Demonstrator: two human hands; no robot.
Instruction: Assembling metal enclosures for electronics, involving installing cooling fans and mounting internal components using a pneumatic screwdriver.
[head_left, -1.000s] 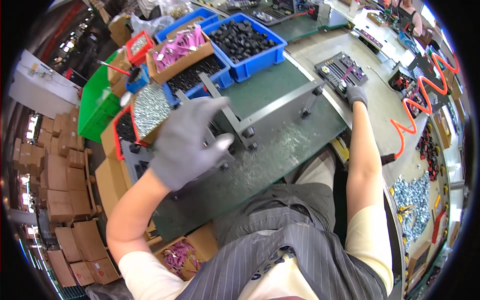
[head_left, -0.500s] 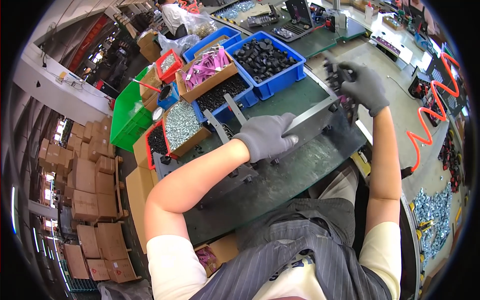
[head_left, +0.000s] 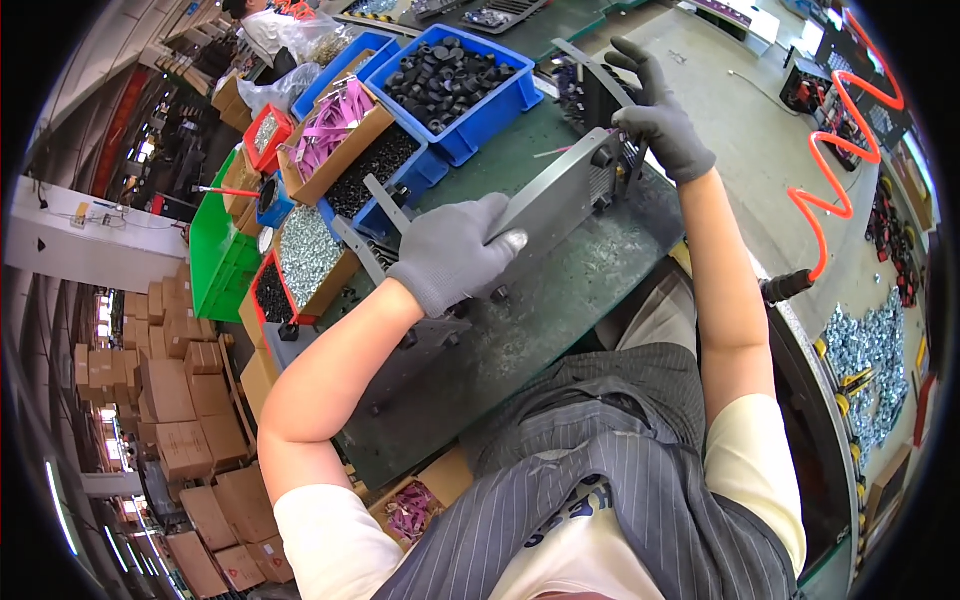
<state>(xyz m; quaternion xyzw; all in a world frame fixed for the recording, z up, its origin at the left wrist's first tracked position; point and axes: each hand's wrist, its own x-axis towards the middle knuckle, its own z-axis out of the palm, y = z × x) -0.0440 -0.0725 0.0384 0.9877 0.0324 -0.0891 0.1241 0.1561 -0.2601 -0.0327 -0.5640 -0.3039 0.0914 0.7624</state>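
My left hand (head_left: 455, 250), in a grey glove, is closed round the edge of a long dark grey metal frame (head_left: 555, 198). The frame lies slanting over the green bench top, with arms sticking out on its far left side. At its far right end my right hand (head_left: 668, 120), also gloved, has fingers spread apart. Its thumb is beside the end of a curved grey metal strip (head_left: 590, 68). A dark part with many fine pieces (head_left: 578, 98) stands behind that strip. Whether the right palm touches it is hidden.
Beyond the frame stand a blue bin of black rubber parts (head_left: 450, 85), a carton of pink strips (head_left: 335, 120) and a box of silver screws (head_left: 312, 245). A green crate (head_left: 215, 255) is at the left. An orange coiled hose (head_left: 825, 180) hangs at the right.
The view has shifted, so the bench contents sit further left. My right hand's fingers have spread, and the dark part is now at the frame's far end. My left hand keeps its hold.
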